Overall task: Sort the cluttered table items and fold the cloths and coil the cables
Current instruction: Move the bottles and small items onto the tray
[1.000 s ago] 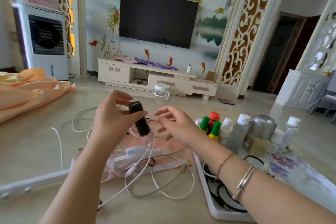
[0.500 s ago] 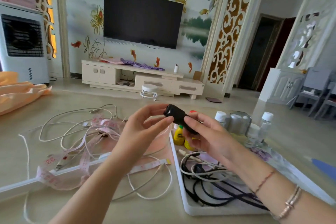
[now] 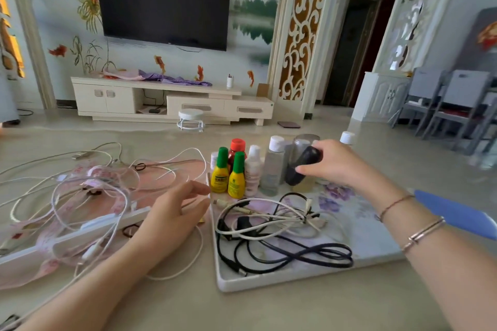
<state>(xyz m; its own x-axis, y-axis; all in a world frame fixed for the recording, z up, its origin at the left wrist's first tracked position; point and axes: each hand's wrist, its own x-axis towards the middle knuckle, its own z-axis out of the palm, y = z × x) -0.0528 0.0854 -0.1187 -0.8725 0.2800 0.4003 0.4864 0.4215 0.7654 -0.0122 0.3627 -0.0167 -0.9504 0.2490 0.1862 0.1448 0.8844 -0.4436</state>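
Observation:
My right hand (image 3: 333, 164) grips a small black bottle (image 3: 302, 165) and holds it among the bottles (image 3: 252, 169) standing at the back of a white floral tray (image 3: 282, 278). Black and white cables (image 3: 274, 231) lie loosely in the tray's front half. My left hand (image 3: 174, 212) hovers with relaxed fingers, holding nothing, just left of the tray. Under and left of it spreads a tangle of white cables (image 3: 88, 196) over a pink cloth (image 3: 32, 260) and a pink measuring tape (image 3: 99, 185).
A long white strip (image 3: 70, 236) lies across the pink cloth. A blue flat object (image 3: 454, 212) sits right of the tray, partly behind my right forearm. Small black hair ties (image 3: 130, 230) lie among the cables. Beyond the table stand a TV cabinet and a white stool.
The black bottle passed from my left hand to my right, which carried it right to the bottles on the tray. My left hand let go and dropped toward the table.

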